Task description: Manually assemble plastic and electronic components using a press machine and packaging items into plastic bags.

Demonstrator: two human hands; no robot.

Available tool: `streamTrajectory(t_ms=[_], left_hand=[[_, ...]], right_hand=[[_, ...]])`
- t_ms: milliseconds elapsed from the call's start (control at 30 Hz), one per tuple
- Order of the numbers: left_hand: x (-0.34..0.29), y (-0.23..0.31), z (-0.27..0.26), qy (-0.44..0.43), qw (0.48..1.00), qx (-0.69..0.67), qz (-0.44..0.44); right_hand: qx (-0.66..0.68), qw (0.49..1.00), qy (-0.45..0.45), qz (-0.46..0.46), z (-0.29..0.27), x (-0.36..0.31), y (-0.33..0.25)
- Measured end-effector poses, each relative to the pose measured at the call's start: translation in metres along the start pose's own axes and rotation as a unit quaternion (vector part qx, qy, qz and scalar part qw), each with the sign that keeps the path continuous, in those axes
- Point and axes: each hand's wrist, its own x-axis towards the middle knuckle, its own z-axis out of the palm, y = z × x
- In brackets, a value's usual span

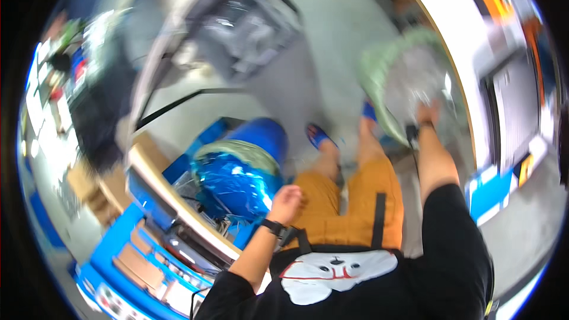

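Note:
My left hand (288,204) hangs beside my orange shorts with its fingers curled in, and nothing shows in it. Close by it stands a blue barrel (265,136) and a shiny blue plastic bag (237,181) with a pale green rim. My right hand (428,112) reaches down at the near side of a pale green sack (374,74). Grey, translucent-looking material (415,77) fills the sack's mouth. Motion smears the right fingers, so whether they grip the material cannot be made out.
Ahead lies a grey bin or bag (243,29) with crumpled clear plastic inside. A white tabletop (441,18) runs along the right. Blue crates or shelving (112,249) with cardboard boxes stand at the lower left. My feet in blue slippers (318,134) are on the grey floor.

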Motion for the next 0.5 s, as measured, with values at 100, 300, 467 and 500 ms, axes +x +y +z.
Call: streamTrajectory(t_ms=[100, 300, 467, 500], left_hand=[[0.002, -0.005, 0.008, -0.018, 0.999, 0.041, 0.028], [-0.033, -0.057, -0.042, 0.092, 0.985, 0.128, 0.070], [-0.022, -0.083, -0.077, 0.142, 0.986, 0.043, 0.078], [-0.027, -0.084, -0.079, 0.139, 0.986, 0.043, 0.085]], right_hand=[[-0.046, 0.994, 0.006, 0.101, 0.059, -0.042, 0.029], [0.094, 0.986, -0.016, 0.139, -0.026, -0.181, -0.038], [0.366, 0.928, 0.012, -0.068, -0.132, -0.246, -0.087], [0.577, 0.807, -0.034, -0.121, -0.145, -0.243, -0.105]])
